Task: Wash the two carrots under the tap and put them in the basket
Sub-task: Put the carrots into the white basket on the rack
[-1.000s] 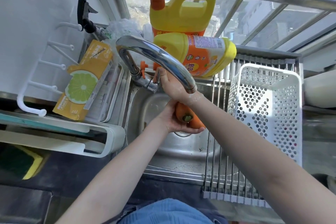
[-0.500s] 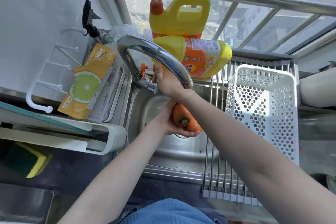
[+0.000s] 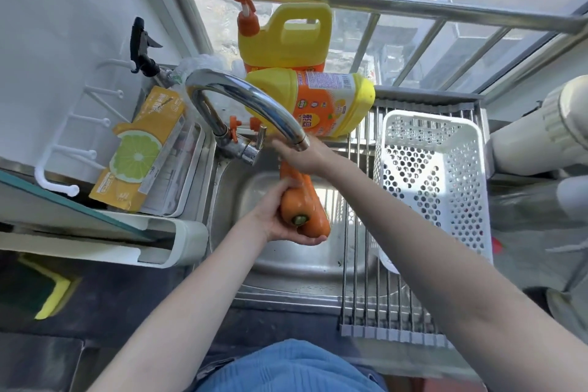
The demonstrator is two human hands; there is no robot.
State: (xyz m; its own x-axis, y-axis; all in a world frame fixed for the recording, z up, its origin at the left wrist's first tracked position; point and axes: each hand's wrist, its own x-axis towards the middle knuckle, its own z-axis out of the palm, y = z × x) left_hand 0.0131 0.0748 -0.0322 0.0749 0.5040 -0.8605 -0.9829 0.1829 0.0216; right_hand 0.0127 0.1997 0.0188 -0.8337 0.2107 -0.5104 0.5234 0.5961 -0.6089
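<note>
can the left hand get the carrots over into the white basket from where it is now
Probably yes. The left hand grips both carrots over the sink, and the basket sits open-topped just beside it, though the right forearm crosses between.

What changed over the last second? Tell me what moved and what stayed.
The right hand has pulled back from the tap lever and now sits over the carrots under the spout; whether it grips them is hidden. The left hand still holds both carrots above the sink. The white basket is unchanged.
</note>
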